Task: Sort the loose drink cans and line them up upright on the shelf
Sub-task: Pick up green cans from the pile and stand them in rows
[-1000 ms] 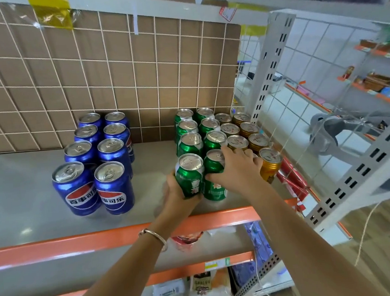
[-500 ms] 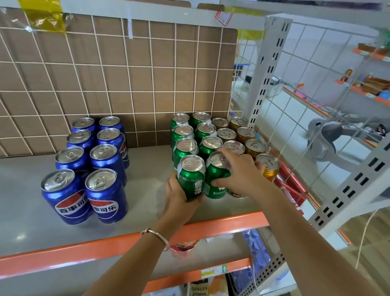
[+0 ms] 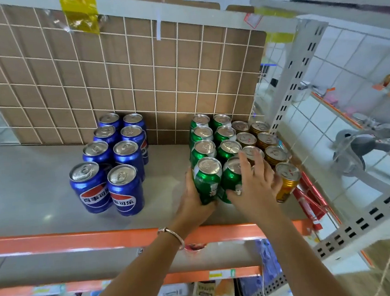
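Note:
On the grey shelf (image 3: 28, 197) stand upright cans in rows: blue cola cans (image 3: 122, 189) on the left, green cans (image 3: 203, 147) in two rows in the middle, and silver-topped gold cans (image 3: 286, 182) on the right. My left hand (image 3: 194, 202) grips the front-left green can (image 3: 207, 179) from its left side and front. My right hand (image 3: 254, 185) lies over the right side of the front-right green can (image 3: 232, 177). Its thumb is on that can's front, and its fingers stretch up over the can tops behind. That hand hides part of the third row's front.
A brown board with a white wire grid (image 3: 136, 82) backs the shelf. An orange front edge (image 3: 79, 240) runs below my wrists. A white perforated upright (image 3: 296, 75) and wire side panel close off the right. Packaged goods lie on the lower shelf (image 3: 211, 295).
My right hand's fingers have straightened from a curl over the front-right green can and now reach toward the cans behind. My left hand still holds the front-left green can.

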The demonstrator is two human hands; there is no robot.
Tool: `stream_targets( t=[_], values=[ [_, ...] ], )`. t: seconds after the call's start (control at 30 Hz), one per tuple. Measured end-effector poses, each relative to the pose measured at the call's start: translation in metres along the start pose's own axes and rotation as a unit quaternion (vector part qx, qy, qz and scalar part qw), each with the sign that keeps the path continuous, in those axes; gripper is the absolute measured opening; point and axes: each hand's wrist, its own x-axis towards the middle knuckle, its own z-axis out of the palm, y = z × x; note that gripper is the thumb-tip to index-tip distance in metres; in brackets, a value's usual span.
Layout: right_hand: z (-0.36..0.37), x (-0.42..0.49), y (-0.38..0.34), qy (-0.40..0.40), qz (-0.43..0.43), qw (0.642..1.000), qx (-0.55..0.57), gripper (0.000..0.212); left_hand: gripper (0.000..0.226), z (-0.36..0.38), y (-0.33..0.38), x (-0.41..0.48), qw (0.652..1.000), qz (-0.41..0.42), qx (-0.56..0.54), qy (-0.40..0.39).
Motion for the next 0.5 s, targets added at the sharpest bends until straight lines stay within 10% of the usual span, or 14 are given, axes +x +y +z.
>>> stream_targets(
  t=[0.17,0.5],
  values=[
    [0.025,-0.034,-0.005,0.042,0.017,0.998,0.035,0.095,0.09,-0.006,0.013,-0.024,0.988,-0.006,0.152,0.04],
    [0.084,-0.114,-0.075,0.019,-0.021,0.999,0.046,0.091,0.053,-0.079,-0.027,-0.114,0.843,0.114,0.516,-0.096]
  ],
)
